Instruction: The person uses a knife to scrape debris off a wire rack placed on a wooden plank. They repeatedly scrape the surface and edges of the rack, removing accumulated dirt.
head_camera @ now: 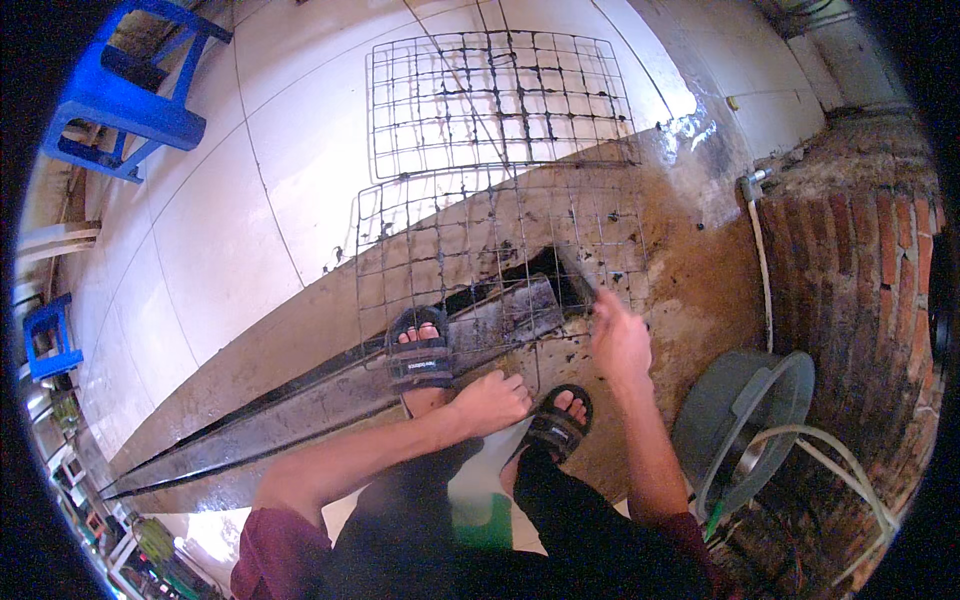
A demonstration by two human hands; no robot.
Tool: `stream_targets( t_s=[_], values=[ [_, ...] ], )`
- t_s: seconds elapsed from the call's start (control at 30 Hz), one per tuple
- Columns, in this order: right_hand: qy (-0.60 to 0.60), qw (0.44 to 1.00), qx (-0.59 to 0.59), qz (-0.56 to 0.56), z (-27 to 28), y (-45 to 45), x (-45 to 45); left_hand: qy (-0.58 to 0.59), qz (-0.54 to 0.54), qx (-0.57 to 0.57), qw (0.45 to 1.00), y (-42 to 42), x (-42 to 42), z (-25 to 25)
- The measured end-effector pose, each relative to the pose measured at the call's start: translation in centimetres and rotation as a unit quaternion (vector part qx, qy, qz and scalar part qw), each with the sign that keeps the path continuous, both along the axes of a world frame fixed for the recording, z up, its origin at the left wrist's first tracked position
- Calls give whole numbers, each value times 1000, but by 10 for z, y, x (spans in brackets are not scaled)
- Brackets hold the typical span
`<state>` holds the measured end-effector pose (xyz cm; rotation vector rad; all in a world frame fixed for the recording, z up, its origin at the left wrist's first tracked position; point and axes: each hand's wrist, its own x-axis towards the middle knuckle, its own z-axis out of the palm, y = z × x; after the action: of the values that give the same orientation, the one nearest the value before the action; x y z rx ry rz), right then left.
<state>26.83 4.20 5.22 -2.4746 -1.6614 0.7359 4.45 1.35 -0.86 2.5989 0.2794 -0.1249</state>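
Two joined or adjoining wire mesh panels, a far one (pixel 495 116) and a near one (pixel 465 225), lie on the wet floor, with dark residue stuck to their wires. My right hand (pixel 621 337) grips a flat, blade-like tool (pixel 577 271), blurred, its tip over the near panel's right part. My left hand (pixel 493 401) is curled beside the near panel's lower edge; whether its fingers hold a wire is hidden. A sandalled left foot (pixel 420 352) stands on the near panel's lower left corner. The right foot (pixel 561 420) rests on the floor, right of my left hand.
A floor drain channel with a metal cover (pixel 285 405) runs beneath the near panel, with a dark gap at its end. A grey plastic basin (pixel 720 405) leans against a brick wall (pixel 840 300) on the right, beside a hose (pixel 840 457). Blue plastic stools (pixel 135 105) stand left.
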Motion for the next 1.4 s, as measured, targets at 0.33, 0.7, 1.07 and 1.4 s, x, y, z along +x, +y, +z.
stream_targets(
  t_s=[0.33,0.7,1.07,1.4],
  values=[
    [0,998,46,-36,-20,37,17,1,-15,-16,1000,4,-1,6],
    [13,999,15,35,-52,44,-15,-80,2,-11,997,-22,9,-44],
    [33,998,-5,-58,-8,55,-32,-58,-7,-16,998,-26,17,-46],
    [61,997,17,-37,-14,53,-56,-110,29,-8,993,-37,21,-61]
  ],
)
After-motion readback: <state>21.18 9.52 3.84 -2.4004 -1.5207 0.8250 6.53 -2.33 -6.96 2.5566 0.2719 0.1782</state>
